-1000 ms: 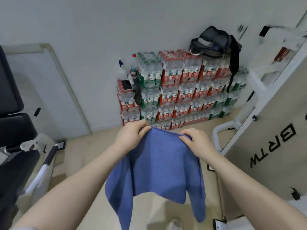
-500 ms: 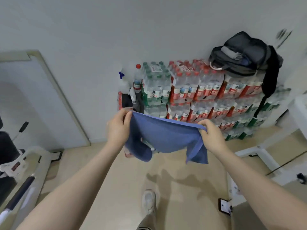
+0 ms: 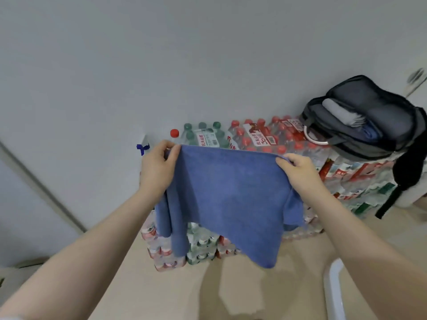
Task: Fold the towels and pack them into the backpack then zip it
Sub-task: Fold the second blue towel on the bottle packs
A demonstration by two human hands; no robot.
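A blue towel (image 3: 231,199) hangs in the air in front of me, stretched by its top edge. My left hand (image 3: 157,169) pinches the top left corner and my right hand (image 3: 298,174) grips the top right corner. Its lower part droops unevenly, with a flap behind on the left. The dark grey backpack (image 3: 379,125) lies open on top of the stacked water bottles at the right. A folded grey towel (image 3: 342,114) and a bit of blue cloth (image 3: 369,133) show inside it.
Shrink-wrapped packs of water bottles (image 3: 265,139) are stacked against the white wall. A spray bottle with a blue trigger (image 3: 142,147) stands at their left end. A black strap (image 3: 409,176) hangs down the stack's right side. A white frame piece (image 3: 332,292) sits on the beige floor, lower right.
My view has moved closer to the stack and the backpack. Both hands have spread apart and the towel now hangs wider and longer between them.
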